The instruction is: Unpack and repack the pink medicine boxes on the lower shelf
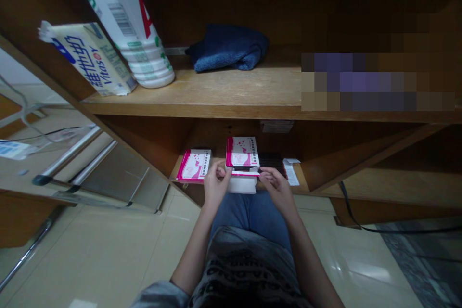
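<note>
A pink-and-white box lies in the lower compartment with its near end open and a white flap hanging toward me. Dark contents show just inside the opening. The fingers of my left hand pinch the box's near left corner at the pink-edged flap. On the other side, my right hand has its fingertips closed on the right end of the same flap edge. A similar box rests just left of my left hand. Behind my right hand are a dark stack and a white printed paper.
On the shelf above stand a Vitasoy carton, a large white bottle and a folded blue cloth. A blurred patch covers the shelf's right. Metal rails stand at left; a black cable runs at right.
</note>
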`<state>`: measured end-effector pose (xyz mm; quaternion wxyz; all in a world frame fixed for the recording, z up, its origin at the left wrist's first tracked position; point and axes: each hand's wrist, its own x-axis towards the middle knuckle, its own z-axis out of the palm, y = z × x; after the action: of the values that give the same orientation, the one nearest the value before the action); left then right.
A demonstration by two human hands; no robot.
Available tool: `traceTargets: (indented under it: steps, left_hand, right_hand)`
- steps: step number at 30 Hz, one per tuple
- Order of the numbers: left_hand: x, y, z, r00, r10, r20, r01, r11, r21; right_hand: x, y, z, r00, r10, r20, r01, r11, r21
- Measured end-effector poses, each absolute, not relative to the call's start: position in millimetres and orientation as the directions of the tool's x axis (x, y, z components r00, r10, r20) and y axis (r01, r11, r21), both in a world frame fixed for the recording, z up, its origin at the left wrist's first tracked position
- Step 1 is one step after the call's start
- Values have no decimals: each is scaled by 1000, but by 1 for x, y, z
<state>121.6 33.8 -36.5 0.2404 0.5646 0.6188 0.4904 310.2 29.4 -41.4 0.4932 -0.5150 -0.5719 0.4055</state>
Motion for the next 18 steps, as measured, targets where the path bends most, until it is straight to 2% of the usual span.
traceTargets:
  steps: [3, 6, 11, 14, 18]
  left_hand:
    - [119, 29, -44, -201, 933, 299, 489, -169, 856]
    - [115, 26, -49, -57, 917, 395, 574, -293, 764]
    - [110, 26, -47, 165, 896, 411, 665, -409, 625]
    - [107, 31, -43, 183, 900, 396, 687, -405, 603]
    - [109, 42, -34, 120, 885, 450, 698, -398, 596]
  right_hand:
    - [312, 26, -35, -38, 984, 173, 375, 174, -911]
    - [310, 20, -25, -59, 968, 243, 506, 239, -828]
    - [301, 15, -19, -253, 945, 207, 450, 304, -840]
    - [296, 15, -25, -305, 934, 185, 424, 307, -852]
    - [295, 15, -30, -341, 927, 155, 407, 295, -865]
